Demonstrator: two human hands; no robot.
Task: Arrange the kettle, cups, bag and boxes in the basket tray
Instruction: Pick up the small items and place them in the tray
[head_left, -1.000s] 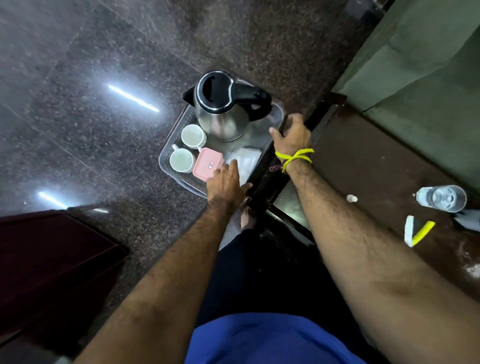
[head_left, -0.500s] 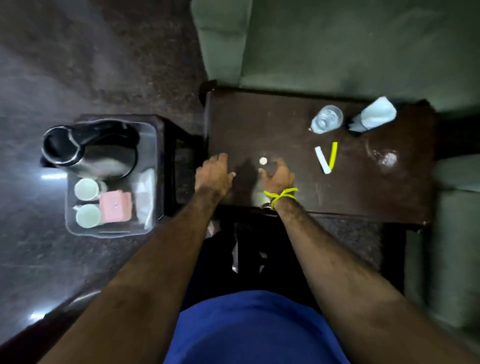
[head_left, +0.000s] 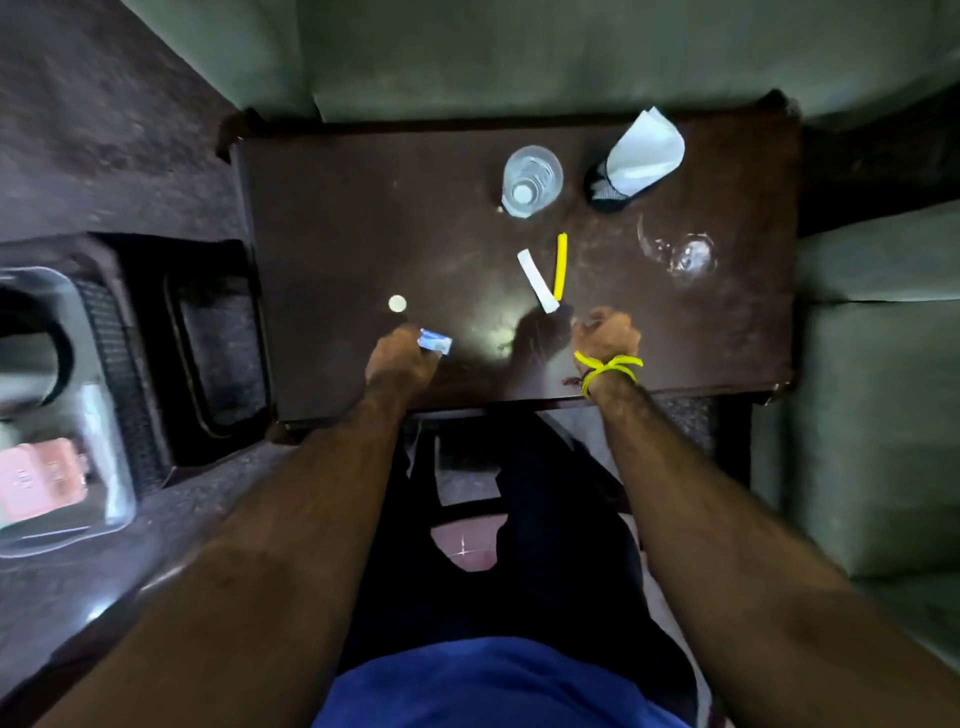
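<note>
Blue-white sachet (head_left: 435, 343) pinched in left hand (head_left: 400, 358) grip over table (head_left: 337, 218).

On the table (head_left: 363, 218) before you, the glass (head_left: 531, 179) stands at one o'clock, the napkin holder (head_left: 631, 161) just to its right. Two sachets (head_left: 548, 275) lie between them and your right hand (head_left: 605, 335). The coin (head_left: 397, 303) lies at eleven o'clock, near your left hand (head_left: 400, 358). The basket tray (head_left: 111, 467) sits at nine o'clock, the kettle (head_left: 31, 343) in it.

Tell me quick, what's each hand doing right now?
Left hand: fingers pinch a small blue-and-white packet.
Right hand: fingers curled near the white sachet; any hold cannot be told.
</note>
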